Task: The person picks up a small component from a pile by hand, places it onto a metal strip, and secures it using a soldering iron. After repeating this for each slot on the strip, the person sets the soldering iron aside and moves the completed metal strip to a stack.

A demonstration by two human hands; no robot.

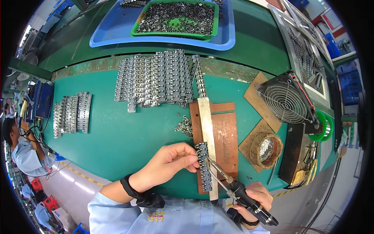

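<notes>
My left hand (pixel 171 162) is closed, thumb and fingers pinched at the left edge of a strip of small black components (pixel 203 165). Whether a tiny part is also between the fingertips is hidden. The strip lies lengthwise along a pale metal bar (pixel 206 124) on a reddish-brown board (pixel 225 136). In my right hand (pixel 258 198) is a black-handled soldering iron (pixel 243 194) with a thin guide tube beside it. Its tip meets the strip close to my left fingertips. Loose small metal pieces (pixel 185 125) are heaped left of the board.
Rows of component strips (pixel 156 80) lie at the far middle, a smaller group (pixel 72 113) at left. A fan (pixel 287 99), a round tip-cleaning pot (pixel 266 150) and a green solder spool (pixel 321 126) stand right. Behind, a blue tray (pixel 163 43) holds a green tray (pixel 134 31) of parts.
</notes>
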